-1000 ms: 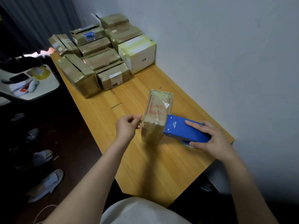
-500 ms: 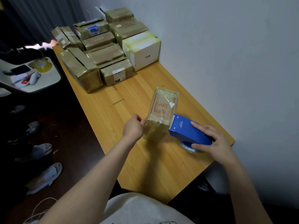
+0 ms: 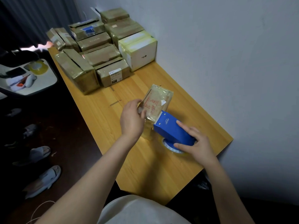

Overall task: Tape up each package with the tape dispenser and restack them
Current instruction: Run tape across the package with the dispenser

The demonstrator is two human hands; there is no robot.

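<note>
Taped boxes (image 3: 100,54) crowd the counter's (image 3: 161,167) far end. Left hand (image 3: 131,118) grips the package (image 3: 157,101), standing on end; right hand (image 3: 196,143) clasps the tape dispenser (image 3: 171,128) touching it.

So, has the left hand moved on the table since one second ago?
Yes. Judged against the dark mark on the table, the left hand moved a little right, toward the wall, and now grips the package at its left edge.
</note>
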